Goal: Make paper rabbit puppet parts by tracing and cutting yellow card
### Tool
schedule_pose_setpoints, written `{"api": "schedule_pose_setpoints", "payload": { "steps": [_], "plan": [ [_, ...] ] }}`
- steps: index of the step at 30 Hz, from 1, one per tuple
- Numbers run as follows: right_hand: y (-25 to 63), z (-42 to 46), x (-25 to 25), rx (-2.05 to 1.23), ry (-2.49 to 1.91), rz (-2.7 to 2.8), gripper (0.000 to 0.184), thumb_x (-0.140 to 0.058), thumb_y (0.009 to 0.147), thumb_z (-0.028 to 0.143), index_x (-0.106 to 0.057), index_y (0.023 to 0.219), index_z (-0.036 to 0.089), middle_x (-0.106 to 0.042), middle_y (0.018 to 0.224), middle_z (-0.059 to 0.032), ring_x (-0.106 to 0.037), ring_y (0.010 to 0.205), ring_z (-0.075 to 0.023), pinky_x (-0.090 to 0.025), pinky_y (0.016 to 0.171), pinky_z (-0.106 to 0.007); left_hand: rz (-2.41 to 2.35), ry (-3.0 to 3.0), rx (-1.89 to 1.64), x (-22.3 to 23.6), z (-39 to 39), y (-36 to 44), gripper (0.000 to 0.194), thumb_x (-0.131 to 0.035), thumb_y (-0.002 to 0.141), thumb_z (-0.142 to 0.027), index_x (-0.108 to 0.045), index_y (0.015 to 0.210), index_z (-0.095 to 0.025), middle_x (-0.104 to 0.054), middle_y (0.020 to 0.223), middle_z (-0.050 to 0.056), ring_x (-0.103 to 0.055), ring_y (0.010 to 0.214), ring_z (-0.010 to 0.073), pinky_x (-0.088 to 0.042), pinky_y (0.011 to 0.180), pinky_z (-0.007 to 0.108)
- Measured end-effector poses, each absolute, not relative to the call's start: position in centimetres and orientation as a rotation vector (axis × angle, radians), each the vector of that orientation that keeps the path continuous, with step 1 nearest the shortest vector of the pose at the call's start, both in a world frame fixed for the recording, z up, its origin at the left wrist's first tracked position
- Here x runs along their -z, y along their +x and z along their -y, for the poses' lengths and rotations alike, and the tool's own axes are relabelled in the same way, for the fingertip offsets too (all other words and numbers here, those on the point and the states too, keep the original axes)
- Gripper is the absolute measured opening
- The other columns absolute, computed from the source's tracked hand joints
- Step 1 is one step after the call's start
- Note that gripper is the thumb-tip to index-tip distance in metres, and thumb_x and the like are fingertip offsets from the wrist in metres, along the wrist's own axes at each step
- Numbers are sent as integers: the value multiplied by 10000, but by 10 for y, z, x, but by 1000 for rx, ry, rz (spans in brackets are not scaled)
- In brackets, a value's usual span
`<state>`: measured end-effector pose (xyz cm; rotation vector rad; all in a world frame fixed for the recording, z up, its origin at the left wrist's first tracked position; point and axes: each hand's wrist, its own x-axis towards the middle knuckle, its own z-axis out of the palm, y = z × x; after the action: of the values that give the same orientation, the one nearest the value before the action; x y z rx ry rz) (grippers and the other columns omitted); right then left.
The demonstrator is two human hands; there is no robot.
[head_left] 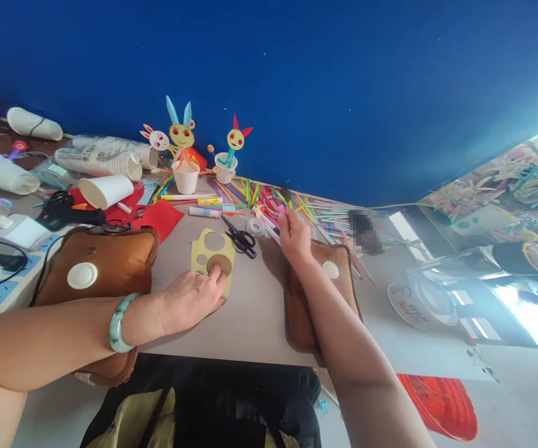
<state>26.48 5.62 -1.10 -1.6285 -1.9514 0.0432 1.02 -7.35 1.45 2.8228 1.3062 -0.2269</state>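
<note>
My left hand [189,298] presses bent fingers down on a round brown disc [220,264], its thumb held out to the side. Under the disc lies a sheet of yellow card [200,241] with round holes cut in it. My right hand [296,235] is closed in a pinch above the brown cushioned pad on the right. A bit of pink [281,210] shows at its fingertips; what it belongs to is too small to tell. Black-handled scissors [241,239] and a roll of clear tape [255,227] lie between the hands.
Coloured sticks [316,214] and markers [210,201] lie along the wall. Paper cups with rabbit-faced figures [186,177] stand behind. Brown pads [105,261] lie under both arms. On the left are a glue gun [68,211], red paper [161,218] and a power strip [10,283].
</note>
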Motion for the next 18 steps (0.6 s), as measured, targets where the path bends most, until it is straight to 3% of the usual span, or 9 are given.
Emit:
{"api": "schedule_pose_setpoints", "payload": {
  "steps": [7, 12, 15, 18],
  "plan": [
    [268, -58, 5, -67, -1754, 1954, 475, -306, 1045, 483, -684, 1062, 195, -701, 785, -53, -577, 681, -194, -363, 648, -281, -1320, 2789, 221, -11, 73, 10, 274, -455, 1006, -269, -634, 1132, -105, -627, 1146, 176, -713, 709, 213, -560, 583, 319],
    [264, -53, -4, 13, -2103, 2066, 395, -479, 995, 528, -712, 1013, 209, -732, 862, -103, -637, 804, -257, -359, 664, -308, -1336, 2774, 193, -6, 73, 9, 243, -508, 985, -265, -641, 1130, -123, -635, 1166, 176, -717, 729, 220, -563, 599, 322],
    [262, -49, -7, 15, -2207, 2124, 401, -608, 927, 509, -667, 1157, 186, -739, 935, -137, -655, 902, -313, -415, 724, -345, -1331, 2783, 152, -4, 73, 8, 244, -521, 981, -260, -646, 1145, -130, -639, 1178, 178, -710, 724, 212, -556, 601, 322],
    [261, -48, -6, -26, -2171, 2096, 455, -577, 915, 319, -561, 1324, 121, -730, 1027, -183, -652, 967, -343, -462, 800, -402, -1335, 2784, 156, -3, 73, 9, 245, -515, 980, -241, -653, 1152, -133, -647, 1175, 183, -711, 726, 218, -549, 591, 325]
  ]
}}
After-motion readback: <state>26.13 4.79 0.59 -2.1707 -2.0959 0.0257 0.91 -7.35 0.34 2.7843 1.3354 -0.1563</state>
